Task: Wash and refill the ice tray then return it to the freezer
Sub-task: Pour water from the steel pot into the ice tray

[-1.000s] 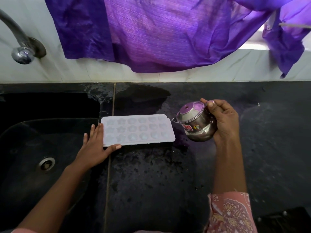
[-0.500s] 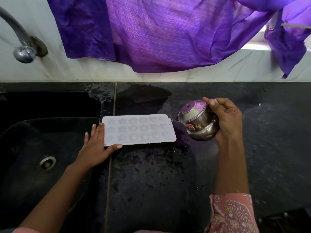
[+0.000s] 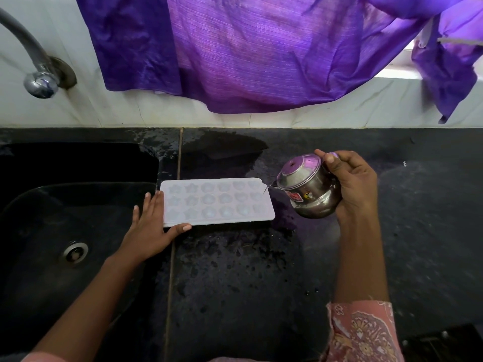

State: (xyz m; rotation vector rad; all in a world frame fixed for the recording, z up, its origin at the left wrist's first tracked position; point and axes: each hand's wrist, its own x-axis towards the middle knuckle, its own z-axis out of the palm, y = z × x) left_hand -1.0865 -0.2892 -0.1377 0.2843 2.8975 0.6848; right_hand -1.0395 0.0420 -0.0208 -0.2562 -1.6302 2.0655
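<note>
A white ice tray (image 3: 217,201) with star and round moulds lies flat on the wet black counter (image 3: 235,270), just right of the sink. My left hand (image 3: 154,228) rests flat against the tray's left end, thumb along its near edge. My right hand (image 3: 350,184) grips a small steel pot (image 3: 309,189), tilted to the left at the tray's right end. A thin stream of water runs from the pot's rim onto the tray's right edge.
A black sink (image 3: 65,226) with a metal drain (image 3: 75,253) lies to the left, under a steel tap (image 3: 39,74). A purple cloth (image 3: 261,48) hangs over the white tiled wall. A dark object sits at the bottom right corner (image 3: 444,343).
The pot and my right hand have shifted slightly right and up, still tilted and pouring. My left hand stays on the tray.
</note>
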